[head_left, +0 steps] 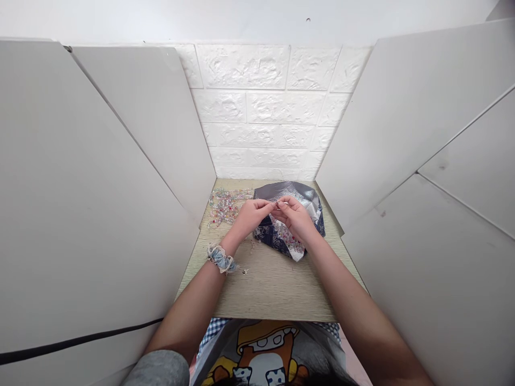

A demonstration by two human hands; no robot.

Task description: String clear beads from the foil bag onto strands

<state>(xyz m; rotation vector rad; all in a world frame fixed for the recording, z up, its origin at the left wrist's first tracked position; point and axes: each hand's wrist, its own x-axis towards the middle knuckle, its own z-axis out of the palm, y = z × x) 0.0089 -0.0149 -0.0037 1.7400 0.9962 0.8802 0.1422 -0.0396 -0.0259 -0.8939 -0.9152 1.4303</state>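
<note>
Over an opened bag with a silvery lining [277, 190], my left hand [253, 214] and my right hand [295, 217] meet at the fingertips. Both are closed in a pinch; whatever lies between the fingers is too small to make out. Many small, mostly pink and clear beads [285, 236] lie inside the bag, partly hidden by my right hand. The bag's outside is dark blue with a pale pattern. Left of my left hand, strings of colourful beads [225, 206] are spread on the wooden tabletop [277, 295]. A blue scrunchie with lacy edging [221, 259] circles my left wrist.
A tiny object [245, 272] lies on the tabletop near my left wrist. White panels [153, 118] stand close on both sides, with a white brick-patterned wall [265, 107] behind. A black cable [80, 339] runs along the lower left.
</note>
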